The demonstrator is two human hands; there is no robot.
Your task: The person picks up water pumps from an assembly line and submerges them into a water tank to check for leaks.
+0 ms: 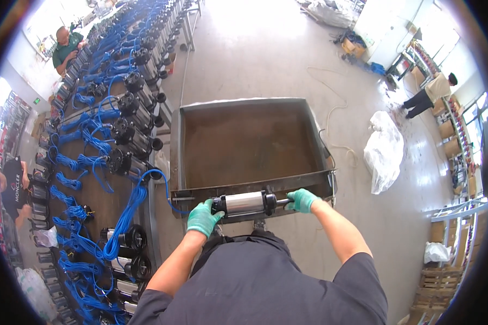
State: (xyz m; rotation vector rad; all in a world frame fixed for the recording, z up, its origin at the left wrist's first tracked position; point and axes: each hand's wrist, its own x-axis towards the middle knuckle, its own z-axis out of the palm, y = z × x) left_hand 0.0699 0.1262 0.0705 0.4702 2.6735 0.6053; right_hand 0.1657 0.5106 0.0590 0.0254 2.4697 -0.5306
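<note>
Here's the silver cylinder (244, 203), lying crosswise at six o'clock of the view, over the near edge of the metal tank (180, 143); contact there, can't tell. Left hand (203, 218), gloved green, curls around its black nine o'clock end, thumb extended along it. Over at three o'clock, the right hand (303, 201) closes its fingers on the thin shaft (282, 202). Left forearm (174, 261) points to one o'clock, right forearm (339, 230) to ten-thirty. Blue cable (127, 216) loops in from nine.
</note>
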